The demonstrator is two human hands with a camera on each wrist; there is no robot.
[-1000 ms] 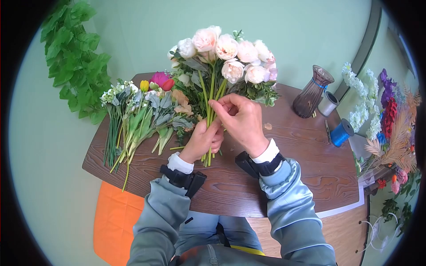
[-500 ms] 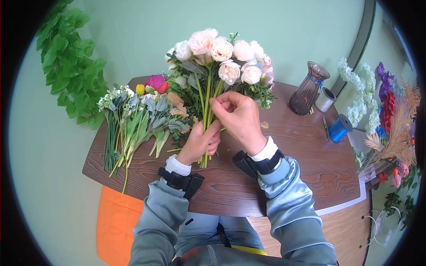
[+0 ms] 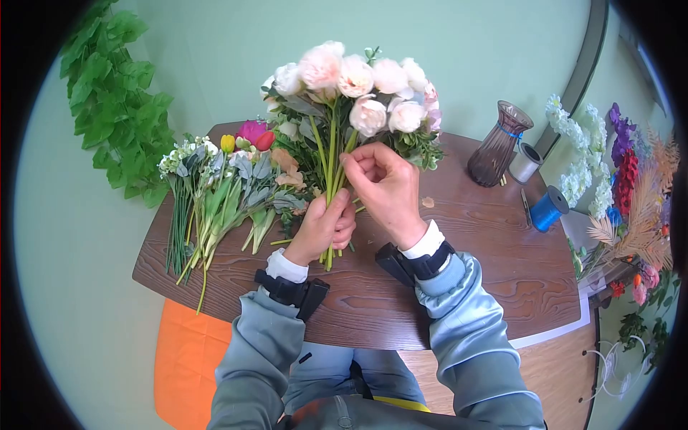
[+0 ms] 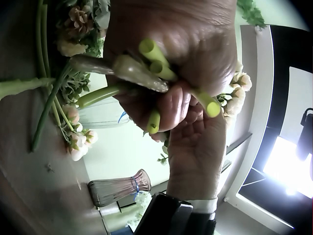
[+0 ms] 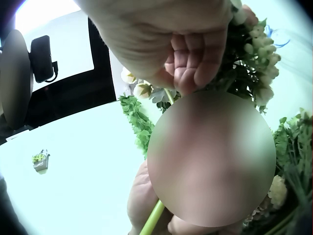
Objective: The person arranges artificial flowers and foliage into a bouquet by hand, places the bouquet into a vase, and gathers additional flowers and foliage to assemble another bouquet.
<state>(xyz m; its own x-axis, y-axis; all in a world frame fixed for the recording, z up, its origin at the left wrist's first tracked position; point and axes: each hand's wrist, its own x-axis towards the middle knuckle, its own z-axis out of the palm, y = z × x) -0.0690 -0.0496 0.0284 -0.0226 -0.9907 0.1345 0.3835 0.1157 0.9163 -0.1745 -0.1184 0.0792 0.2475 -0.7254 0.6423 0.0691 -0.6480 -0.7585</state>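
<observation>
A bouquet of pale pink and white artificial peonies (image 3: pixel 368 115) with green leaves stands upright over the table. Around its bundled green stems (image 3: pixel 331 154) my left hand (image 3: pixel 324 228) is wrapped, low down. The cut stem ends (image 4: pixel 212 107) poke out below that fist in the left wrist view. Just above it, my right hand (image 3: pixel 387 190) pinches a stem with thumb and forefinger, under the blooms. Its other fingers (image 5: pixel 186 73) are curled in the right wrist view, where a large blurred round patch covers much of the bouquet.
More flowers lie at the table's left: green stems, a yellow tulip (image 3: pixel 227 143), a red tulip (image 3: pixel 264 140). A purple glass vase (image 3: pixel 498 147), a silver spool (image 3: pixel 527 163) and a blue ribbon spool (image 3: pixel 550 209) stand at the right. Ivy (image 3: pixel 115 100) hangs on the wall.
The bouquet has shifted slightly to the left, its blooms leaning that way. Both hands keep their places on the stems, and the right hand has moved a little with them.
</observation>
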